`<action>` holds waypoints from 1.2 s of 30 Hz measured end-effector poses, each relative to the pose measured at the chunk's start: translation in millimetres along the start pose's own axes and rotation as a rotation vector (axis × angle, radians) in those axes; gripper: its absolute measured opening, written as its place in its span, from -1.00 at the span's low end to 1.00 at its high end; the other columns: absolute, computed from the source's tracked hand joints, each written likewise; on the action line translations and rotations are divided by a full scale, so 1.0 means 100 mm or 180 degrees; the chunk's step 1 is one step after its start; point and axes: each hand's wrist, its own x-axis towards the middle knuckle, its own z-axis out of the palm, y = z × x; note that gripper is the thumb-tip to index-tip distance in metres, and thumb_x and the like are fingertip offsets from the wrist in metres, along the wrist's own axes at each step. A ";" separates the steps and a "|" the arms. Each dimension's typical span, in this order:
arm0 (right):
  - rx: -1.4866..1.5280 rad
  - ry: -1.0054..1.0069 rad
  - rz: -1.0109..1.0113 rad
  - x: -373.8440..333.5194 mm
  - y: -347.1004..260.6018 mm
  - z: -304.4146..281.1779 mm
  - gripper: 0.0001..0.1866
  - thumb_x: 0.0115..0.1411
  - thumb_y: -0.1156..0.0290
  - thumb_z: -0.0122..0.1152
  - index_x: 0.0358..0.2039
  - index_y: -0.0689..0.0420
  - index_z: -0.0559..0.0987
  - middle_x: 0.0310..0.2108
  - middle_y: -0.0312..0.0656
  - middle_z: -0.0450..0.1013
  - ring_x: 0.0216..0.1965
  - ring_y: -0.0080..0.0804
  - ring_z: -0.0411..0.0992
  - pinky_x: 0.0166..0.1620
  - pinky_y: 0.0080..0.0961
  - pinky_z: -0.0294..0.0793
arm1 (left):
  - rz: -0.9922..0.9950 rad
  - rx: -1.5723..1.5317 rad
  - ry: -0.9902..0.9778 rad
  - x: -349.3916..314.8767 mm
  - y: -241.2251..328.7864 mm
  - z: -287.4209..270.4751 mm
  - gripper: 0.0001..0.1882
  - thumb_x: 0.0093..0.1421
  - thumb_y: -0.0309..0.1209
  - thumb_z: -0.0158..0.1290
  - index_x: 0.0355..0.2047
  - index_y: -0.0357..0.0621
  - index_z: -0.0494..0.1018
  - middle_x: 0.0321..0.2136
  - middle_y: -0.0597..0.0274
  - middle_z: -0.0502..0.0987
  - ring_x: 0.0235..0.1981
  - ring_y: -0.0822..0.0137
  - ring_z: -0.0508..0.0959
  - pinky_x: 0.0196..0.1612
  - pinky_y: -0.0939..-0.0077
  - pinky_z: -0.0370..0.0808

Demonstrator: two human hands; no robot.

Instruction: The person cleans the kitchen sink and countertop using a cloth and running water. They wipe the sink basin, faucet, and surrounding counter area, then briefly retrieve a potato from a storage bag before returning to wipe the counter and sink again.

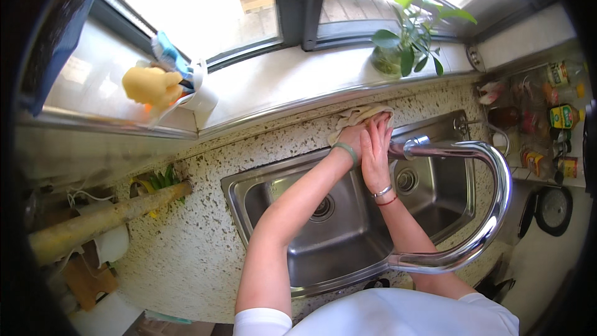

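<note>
A beige cloth (349,116) lies on the speckled counter behind the sink, bunched against the foot of the window ledge. My left hand (356,136), with a green band at the wrist, is pressed onto it and grips it; its fingertips are partly hidden. Alongside and partly over it rests my right hand (374,152), its fingers stretched out toward the cloth. A silver bracelet and a red string circle that wrist. Just right of both hands stands the base of the chrome faucet (415,143), whose big curved spout passes over my right forearm.
Below my arms is a double steel sink (298,236). A potted plant (392,56) stands on the window ledge, with a white holder of cleaning brushes (198,84) at its left end. Bottles and jars (563,115) crowd the right. A thick pipe (112,214) crosses the left counter.
</note>
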 end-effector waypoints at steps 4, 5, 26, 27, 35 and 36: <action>-0.0071 -0.0243 -0.0451 -0.07 -0.01 0.08 -0.42 0.38 0.08 -0.21 0.22 0.27 0.23 0.37 0.11 -0.18 0.37 0.23 -0.30 0.36 -0.09 -0.30 | -0.0119 0.0886 0.0451 -0.29 -0.04 -0.03 -0.32 0.22 -0.15 -0.14 0.33 0.03 0.01 0.32 0.20 0.10 0.31 0.22 0.15 0.31 0.36 0.09; -0.0015 -0.0373 -0.0366 -0.14 -0.06 0.10 -0.43 0.37 0.08 -0.19 0.22 0.23 0.25 0.37 0.09 -0.16 0.37 0.23 -0.28 0.36 -0.10 -0.24 | -0.0401 0.1367 0.0290 -0.41 0.05 -0.13 -0.35 0.23 -0.18 -0.16 0.33 0.03 0.03 0.33 0.20 0.09 0.33 0.27 0.10 0.34 0.30 0.03; 0.2449 -0.0668 0.0362 -0.52 -0.53 -0.26 -0.53 0.38 0.18 -0.08 0.13 0.27 0.39 0.05 -0.11 0.43 0.09 -0.43 0.35 0.14 -0.55 0.26 | -0.1406 -0.1679 0.4094 -1.63 0.53 -0.96 -0.63 0.35 -0.22 -0.16 -0.08 -0.28 0.43 -0.21 0.21 0.51 -0.24 0.30 0.51 -0.18 0.43 0.43; 0.2371 -0.0586 0.0283 -0.47 -0.52 -0.32 -0.54 0.38 0.19 -0.08 0.12 0.27 0.39 0.05 -0.10 0.43 0.09 -0.41 0.36 0.14 -0.54 0.26 | -0.1453 -0.1942 0.3994 -1.38 0.65 -1.00 -0.64 0.35 -0.24 -0.17 -0.08 -0.28 0.42 -0.22 0.22 0.51 -0.26 0.27 0.50 -0.20 0.39 0.43; 0.1777 -0.0416 -0.0070 -0.40 -0.44 -0.43 -0.58 0.35 0.26 -0.05 0.09 0.30 0.41 0.03 -0.04 0.43 0.07 -0.31 0.38 0.12 -0.49 0.28 | -0.0385 0.2141 0.2590 0.05 0.48 -0.97 -0.42 0.15 -0.23 0.06 0.14 -0.24 0.28 0.10 0.01 0.37 0.18 0.14 0.30 0.29 0.20 0.06; 0.1781 -0.0377 -0.0041 -0.39 -0.39 -0.44 -0.58 0.35 0.27 -0.05 0.08 0.30 0.41 0.02 -0.04 0.43 0.07 -0.31 0.38 0.12 -0.49 0.28 | -0.0395 0.2136 0.2484 0.10 0.50 -0.94 -0.39 0.13 -0.22 0.08 0.14 -0.26 0.27 0.12 0.01 0.36 0.19 0.14 0.29 0.30 0.20 0.05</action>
